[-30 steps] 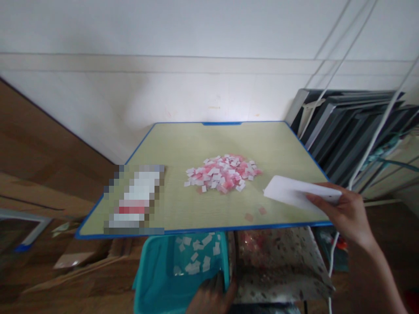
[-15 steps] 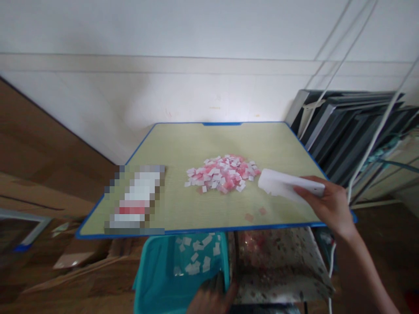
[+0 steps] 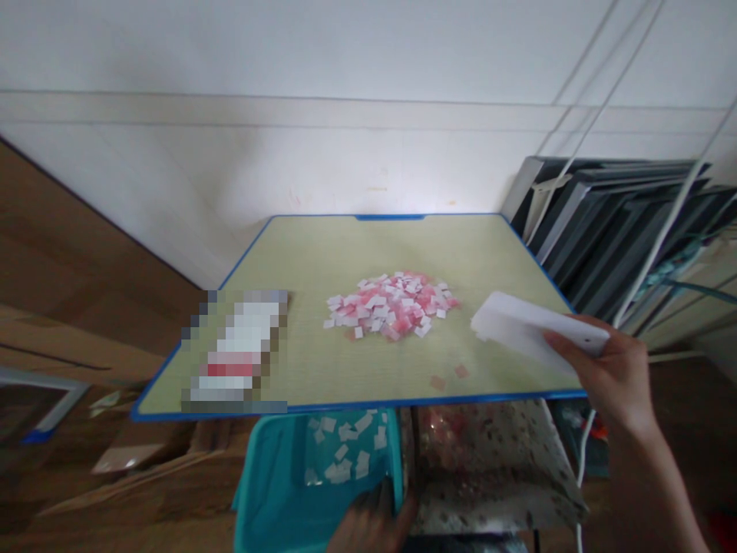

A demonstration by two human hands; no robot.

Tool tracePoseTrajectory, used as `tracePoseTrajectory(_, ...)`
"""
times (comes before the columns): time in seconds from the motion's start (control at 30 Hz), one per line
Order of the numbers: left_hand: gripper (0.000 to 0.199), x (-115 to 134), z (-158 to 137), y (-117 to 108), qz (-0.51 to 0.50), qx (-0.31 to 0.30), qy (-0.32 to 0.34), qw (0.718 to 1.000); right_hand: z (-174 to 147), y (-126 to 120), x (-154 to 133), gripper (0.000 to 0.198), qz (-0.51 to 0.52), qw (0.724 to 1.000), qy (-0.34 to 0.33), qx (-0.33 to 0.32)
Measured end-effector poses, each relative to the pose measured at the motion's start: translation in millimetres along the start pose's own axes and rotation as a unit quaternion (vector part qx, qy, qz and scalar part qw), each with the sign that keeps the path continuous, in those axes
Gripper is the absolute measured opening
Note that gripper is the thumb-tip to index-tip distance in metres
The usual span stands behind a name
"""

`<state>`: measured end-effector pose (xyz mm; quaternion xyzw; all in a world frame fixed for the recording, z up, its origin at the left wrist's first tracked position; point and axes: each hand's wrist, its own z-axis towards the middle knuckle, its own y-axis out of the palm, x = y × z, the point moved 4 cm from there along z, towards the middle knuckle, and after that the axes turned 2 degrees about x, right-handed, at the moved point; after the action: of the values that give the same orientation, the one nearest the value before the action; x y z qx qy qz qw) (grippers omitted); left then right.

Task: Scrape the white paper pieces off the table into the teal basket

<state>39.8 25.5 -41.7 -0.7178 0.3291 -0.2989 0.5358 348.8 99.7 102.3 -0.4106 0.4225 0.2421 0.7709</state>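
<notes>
My right hand is closed around one end of a flat white plastic piece with a small hole near that end. The piece is tilted over the right side of a pale green board with a blue edge, to the right of a pile of small white and pink squares. Below the board's front edge, my left hand grips the right rim of a teal plastic basin, its fingers inside. Several white squares lie on the basin's bottom.
A blurred-out white and red object lies on the board's left. Two pinkish squares lie near its front edge. A speckled surface is right of the basin. Dark panels and white cables stand at right; cardboard at left.
My right hand has moved to the right with the white plastic piece, away from the pile. The left hand stays at the basin's rim.
</notes>
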Motion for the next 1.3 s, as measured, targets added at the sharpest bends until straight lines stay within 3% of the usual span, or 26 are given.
tracePoseTrajectory(0.1,0.061,0,0,-3,0.003,0.002,-0.001,1.0,-4,11,-1,0.023,0.03,0.999,0.035,0.02)
tracePoseTrajectory(0.27,0.059,1,0,-8,0.003,-0.006,0.0,1.0,-3,36,2,0.022,0.101,0.989,0.087,-0.058)
tracePoseTrajectory(0.47,0.052,0,1,-9,-0.013,-0.028,-0.003,1.0,14,55,3,0.022,0.134,0.972,0.094,-0.167)
tracePoseTrajectory(0.77,0.061,1,0,-4,-0.013,-0.014,-0.008,1.0,21,81,-9,0.029,0.157,0.923,0.12,-0.332)
tracePoseTrajectory(1.03,0.061,0,0,-2,0.003,-0.001,-0.012,1.0,10,76,-14,0.029,0.145,0.92,0.104,-0.349)
tracePoseTrajectory(1.3,0.063,1,0,-2,0.018,-0.003,-0.017,1.0,-3,62,-20,0.024,0.106,0.947,0.054,-0.298)
